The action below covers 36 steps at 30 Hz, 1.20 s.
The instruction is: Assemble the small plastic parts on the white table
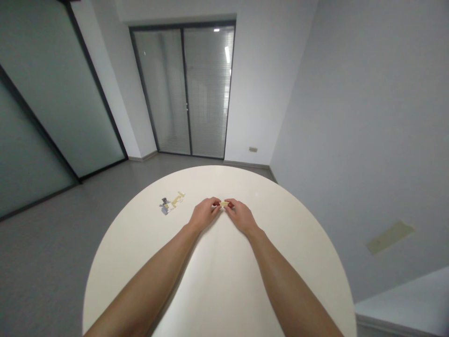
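My left hand (205, 213) and my right hand (241, 215) meet over the far middle of the table, with the fingertips of each closed in a pinch. Between them is a small yellow piece with dark red ends (223, 203), gripped from both sides. It looks like toy building bricks, but it is too small to make out in detail. Left of my left hand lies a loose group of small pieces (174, 202) in yellow, white, grey and black. My fingers partly cover the red ends.
The round white table (224, 290) fills the lower view, its curved far edge just beyond my hands. Behind it stand a glass door with blinds (206, 93) and a plain wall (368, 117) on the right. Frosted glass panels (52, 93) are at the left.
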Motion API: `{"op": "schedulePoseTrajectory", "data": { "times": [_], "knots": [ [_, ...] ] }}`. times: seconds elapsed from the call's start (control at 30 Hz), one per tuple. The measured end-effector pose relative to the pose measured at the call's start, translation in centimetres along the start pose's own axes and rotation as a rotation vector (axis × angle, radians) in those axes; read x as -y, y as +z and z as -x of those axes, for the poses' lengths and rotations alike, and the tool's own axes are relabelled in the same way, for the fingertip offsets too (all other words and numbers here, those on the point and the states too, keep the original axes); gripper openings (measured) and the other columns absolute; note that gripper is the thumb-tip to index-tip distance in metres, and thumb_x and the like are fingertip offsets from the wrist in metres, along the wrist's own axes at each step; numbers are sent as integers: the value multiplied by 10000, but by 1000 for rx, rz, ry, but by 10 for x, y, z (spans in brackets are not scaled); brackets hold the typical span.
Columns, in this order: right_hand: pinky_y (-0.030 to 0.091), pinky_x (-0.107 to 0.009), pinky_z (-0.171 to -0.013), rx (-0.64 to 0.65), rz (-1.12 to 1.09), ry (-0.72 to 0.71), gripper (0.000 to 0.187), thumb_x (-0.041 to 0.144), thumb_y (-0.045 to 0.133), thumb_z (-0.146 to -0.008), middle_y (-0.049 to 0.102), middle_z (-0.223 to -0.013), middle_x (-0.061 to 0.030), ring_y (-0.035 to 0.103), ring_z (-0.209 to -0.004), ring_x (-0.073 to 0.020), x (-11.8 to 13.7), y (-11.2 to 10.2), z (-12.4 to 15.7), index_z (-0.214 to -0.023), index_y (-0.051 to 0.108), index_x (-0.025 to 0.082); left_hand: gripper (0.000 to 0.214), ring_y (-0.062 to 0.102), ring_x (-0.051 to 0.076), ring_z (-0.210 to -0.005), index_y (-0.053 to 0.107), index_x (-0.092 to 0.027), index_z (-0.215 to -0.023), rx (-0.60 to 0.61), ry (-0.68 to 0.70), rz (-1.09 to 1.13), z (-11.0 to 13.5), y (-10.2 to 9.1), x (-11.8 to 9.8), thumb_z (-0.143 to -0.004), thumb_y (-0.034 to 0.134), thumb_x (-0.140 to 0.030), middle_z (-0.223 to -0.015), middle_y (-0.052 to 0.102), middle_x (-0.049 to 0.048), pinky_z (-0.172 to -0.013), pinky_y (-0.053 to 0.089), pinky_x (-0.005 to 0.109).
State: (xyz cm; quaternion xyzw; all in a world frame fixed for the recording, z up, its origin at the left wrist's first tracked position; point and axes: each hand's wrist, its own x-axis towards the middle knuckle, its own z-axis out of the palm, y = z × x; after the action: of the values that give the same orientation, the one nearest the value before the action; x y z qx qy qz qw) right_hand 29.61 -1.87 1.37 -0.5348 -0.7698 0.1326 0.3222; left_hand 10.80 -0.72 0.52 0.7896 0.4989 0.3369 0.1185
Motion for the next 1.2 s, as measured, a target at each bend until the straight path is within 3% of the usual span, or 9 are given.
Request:
{"op": "schedulePoseTrajectory", "data": {
  "times": [0.27,0.57,0.9,1.2],
  "knots": [
    [447,-299,-996,-8,-73,-29,386,286,487,-957,667,-1238,-60,615,-1112,-176,-4,2,0,-1326,568,206,180,636,183,-924,655,-254,-1037,22,-6,-6,1,-3,-3,-916,544,-328,-1001,711,16,-792,470,290],
    [469,-308,-962,-29,-147,-79,408,289,526,-939,691,-1168,-69,642,-1031,-176,-4,5,-1,-1333,557,192,187,662,184,-916,666,-266,-1031,48,-47,-14,2,-8,-9,-914,549,-355,-1028,734,3,-791,479,283],
    [474,-284,-801,-16,-130,-102,213,313,507,-954,708,-979,-35,639,-880,-173,-3,4,0,-1108,631,233,190,666,155,-890,648,-267,-1063,-15,7,41,3,-5,-6,-906,543,-286,-1018,727,-12,-779,486,259],
    [465,-285,-795,-21,-108,-76,273,305,524,-944,701,-999,-45,640,-886,-178,-5,6,0,-1201,585,236,197,665,155,-892,650,-263,-1066,-16,-1,46,4,-8,-8,-901,547,-293,-1007,727,-4,-759,491,250]
  ]
}}
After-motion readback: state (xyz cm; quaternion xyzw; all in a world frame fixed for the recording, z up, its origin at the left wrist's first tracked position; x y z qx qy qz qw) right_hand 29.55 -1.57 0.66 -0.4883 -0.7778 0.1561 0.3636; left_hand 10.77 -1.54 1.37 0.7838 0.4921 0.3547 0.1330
